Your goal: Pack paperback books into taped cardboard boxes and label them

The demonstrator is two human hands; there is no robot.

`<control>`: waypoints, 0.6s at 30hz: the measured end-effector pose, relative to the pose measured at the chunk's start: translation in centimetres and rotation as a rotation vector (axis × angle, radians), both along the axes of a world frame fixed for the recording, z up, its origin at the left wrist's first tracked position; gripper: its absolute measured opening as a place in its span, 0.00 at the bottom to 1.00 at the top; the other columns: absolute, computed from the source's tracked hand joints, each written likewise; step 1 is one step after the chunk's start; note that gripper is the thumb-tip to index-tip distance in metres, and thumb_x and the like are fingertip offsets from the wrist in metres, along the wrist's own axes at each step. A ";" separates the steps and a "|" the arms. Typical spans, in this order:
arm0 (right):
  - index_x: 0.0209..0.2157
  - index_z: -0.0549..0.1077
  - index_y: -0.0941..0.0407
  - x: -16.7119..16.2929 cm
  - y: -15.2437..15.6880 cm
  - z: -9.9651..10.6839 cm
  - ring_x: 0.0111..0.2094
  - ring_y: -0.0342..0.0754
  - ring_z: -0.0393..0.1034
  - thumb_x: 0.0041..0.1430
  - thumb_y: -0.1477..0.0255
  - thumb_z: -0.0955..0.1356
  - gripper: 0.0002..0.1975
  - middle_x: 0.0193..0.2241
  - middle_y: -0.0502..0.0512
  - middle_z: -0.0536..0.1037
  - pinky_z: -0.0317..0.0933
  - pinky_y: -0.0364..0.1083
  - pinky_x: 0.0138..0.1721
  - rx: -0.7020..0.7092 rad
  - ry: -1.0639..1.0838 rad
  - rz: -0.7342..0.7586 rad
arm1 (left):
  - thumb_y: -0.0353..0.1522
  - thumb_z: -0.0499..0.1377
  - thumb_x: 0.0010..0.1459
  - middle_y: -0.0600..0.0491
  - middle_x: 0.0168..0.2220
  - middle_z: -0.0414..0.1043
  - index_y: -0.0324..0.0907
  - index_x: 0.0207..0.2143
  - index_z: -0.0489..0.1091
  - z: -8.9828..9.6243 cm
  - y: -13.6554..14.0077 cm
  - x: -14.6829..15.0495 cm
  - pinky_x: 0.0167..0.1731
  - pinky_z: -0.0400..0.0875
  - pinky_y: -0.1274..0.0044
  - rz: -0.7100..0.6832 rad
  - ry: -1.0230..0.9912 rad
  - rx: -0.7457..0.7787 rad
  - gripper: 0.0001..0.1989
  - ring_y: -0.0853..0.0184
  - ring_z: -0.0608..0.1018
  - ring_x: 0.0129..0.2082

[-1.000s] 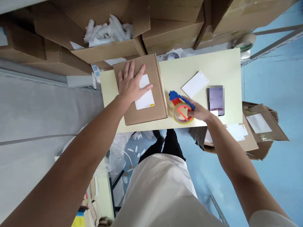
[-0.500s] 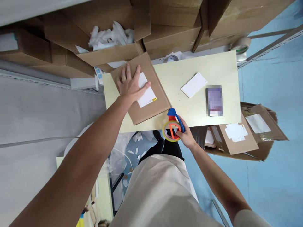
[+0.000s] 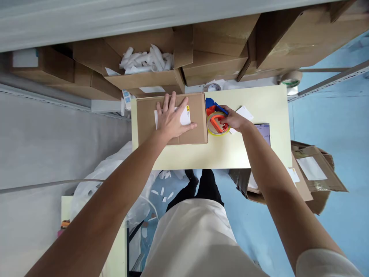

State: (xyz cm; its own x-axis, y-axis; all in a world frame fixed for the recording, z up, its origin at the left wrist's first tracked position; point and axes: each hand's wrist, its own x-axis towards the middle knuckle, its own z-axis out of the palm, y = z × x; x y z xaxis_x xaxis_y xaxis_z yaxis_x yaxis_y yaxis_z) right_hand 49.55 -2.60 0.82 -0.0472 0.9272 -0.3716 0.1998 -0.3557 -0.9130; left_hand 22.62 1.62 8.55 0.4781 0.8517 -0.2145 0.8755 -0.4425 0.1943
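Note:
My left hand [image 3: 172, 120] lies flat with spread fingers on top of a brown cardboard box [image 3: 147, 123]. Under the palm a white label [image 3: 185, 115] with a small yellow mark is partly covered. In my right hand [image 3: 233, 118] is a tape dispenser [image 3: 216, 123] with a blue head, an orange-red frame and a roll of yellowish tape. Its blue end is held against or very near the box's right edge; contact there I cannot tell for sure. Behind my right hand, a white slip stack [image 3: 245, 112] is half hidden.
The box lies on a pale yellow table [image 3: 178, 157]. A phone [image 3: 263, 132] is partly behind my right forearm. Open cartons [image 3: 217, 67], one with white scraps [image 3: 147, 59], line the shelf behind. A tape roll [image 3: 291, 79] stands back right; flattened cartons [image 3: 319, 169] are lower right.
The box has turned from slanted to square with the table. My right hand has carried the tape dispenser up from the front edge to the box's right side. The head view has shifted.

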 end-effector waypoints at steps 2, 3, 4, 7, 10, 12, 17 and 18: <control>0.58 0.62 0.56 -0.4 -0.7 0.0 0.43 0.50 0.71 0.44 0.81 0.66 0.36 0.54 0.59 0.72 0.69 0.50 0.42 -0.030 -0.004 0.029 | 0.55 0.61 0.45 0.46 0.70 0.30 0.49 0.68 0.41 -0.5 0.4 0.5 0.60 0.30 0.48 0.024 0.002 -0.014 0.54 0.42 0.34 0.67; 0.60 0.61 0.55 -0.4 -1.2 0.0 0.43 0.50 0.71 0.45 0.81 0.66 0.37 0.54 0.57 0.72 0.69 0.49 0.43 -0.050 -0.012 0.038 | 0.56 0.61 0.45 0.47 0.70 0.30 0.50 0.68 0.40 -0.7 0.4 0.5 0.60 0.29 0.48 0.036 0.007 -0.017 0.54 0.42 0.34 0.67; 0.61 0.60 0.54 -0.3 -1.9 0.1 0.43 0.49 0.71 0.45 0.81 0.65 0.39 0.53 0.57 0.73 0.69 0.49 0.43 -0.078 -0.029 0.044 | 0.56 0.62 0.45 0.47 0.70 0.30 0.51 0.68 0.39 -0.8 0.3 0.4 0.60 0.28 0.48 0.045 0.013 -0.018 0.55 0.43 0.33 0.68; 0.63 0.58 0.53 0.5 -5.7 0.4 0.38 0.49 0.73 0.44 0.82 0.65 0.42 0.46 0.55 0.76 0.70 0.48 0.39 -0.198 -0.099 0.093 | 0.55 0.62 0.44 0.49 0.70 0.30 0.52 0.68 0.39 -1.0 0.1 0.2 0.61 0.27 0.49 0.057 0.018 -0.020 0.54 0.44 0.32 0.68; 0.64 0.57 0.52 0.6 -11.3 0.9 0.32 0.47 0.73 0.43 0.82 0.65 0.44 0.40 0.52 0.79 0.69 0.45 0.32 -0.311 -0.092 0.222 | 0.55 0.62 0.45 0.50 0.70 0.29 0.53 0.68 0.40 -1.0 0.1 0.2 0.60 0.27 0.49 0.062 0.003 -0.030 0.54 0.43 0.32 0.68; 0.64 0.58 0.50 -0.3 -14.6 1.1 0.34 0.47 0.74 0.43 0.82 0.64 0.43 0.42 0.52 0.78 0.69 0.43 0.34 -0.310 -0.063 0.303 | 0.55 0.62 0.44 0.50 0.70 0.29 0.53 0.68 0.40 -1.1 0.1 0.3 0.60 0.26 0.48 0.063 -0.004 -0.033 0.53 0.42 0.32 0.67; 0.62 0.61 0.48 -6.6 -15.3 1.6 0.41 0.49 0.72 0.45 0.79 0.65 0.39 0.47 0.53 0.76 0.67 0.46 0.42 -0.180 -0.184 0.421 | 0.56 0.61 0.45 0.50 0.70 0.30 0.53 0.68 0.39 -1.2 0.1 0.4 0.61 0.26 0.50 0.062 0.007 -0.020 0.54 0.45 0.31 0.68; 0.61 0.62 0.48 -7.9 -14.7 1.7 0.41 0.50 0.72 0.45 0.79 0.66 0.39 0.47 0.53 0.76 0.67 0.47 0.43 -0.161 -0.207 0.461 | 0.56 0.61 0.45 0.50 0.70 0.30 0.53 0.68 0.38 -1.2 0.1 0.4 0.61 0.26 0.51 0.062 0.009 -0.021 0.54 0.46 0.31 0.68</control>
State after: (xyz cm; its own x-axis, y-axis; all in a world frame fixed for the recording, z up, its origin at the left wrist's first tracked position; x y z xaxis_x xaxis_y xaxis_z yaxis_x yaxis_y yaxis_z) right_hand 41.61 -17.34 2.57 -0.3474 0.7580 -0.5521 0.5390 -0.3203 -0.7790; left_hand 23.02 1.71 7.30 0.4227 0.8747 -0.2372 0.9028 -0.3835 0.1947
